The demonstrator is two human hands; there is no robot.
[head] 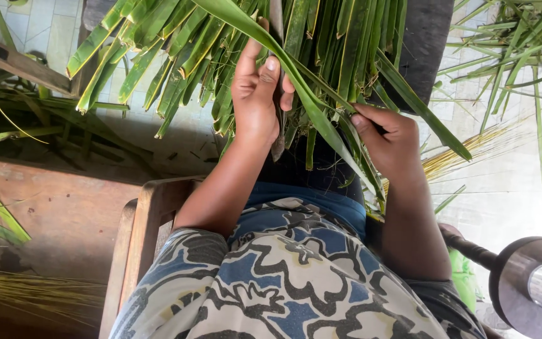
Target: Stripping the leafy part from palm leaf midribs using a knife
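A thick bundle of long green palm leaves (177, 44) lies across my lap and fans out toward the top of the view. My left hand (255, 94) is closed around a dark stem among the leaves, thumb pressed near one long leaf strip (312, 107). That strip runs diagonally down to my right hand (390, 138), which is closed on it and some neighbouring strips. A blue, white and grey patterned garment (283, 270) covers my lap below.
I sit on a wooden chair (139, 232). Thin yellow leaf ribs (472, 150) lie on the pale tiled floor at right, more (26, 295) at lower left. Loose green leaves (515, 44) lie at top right. A round metal object (534, 282) is at bottom right.
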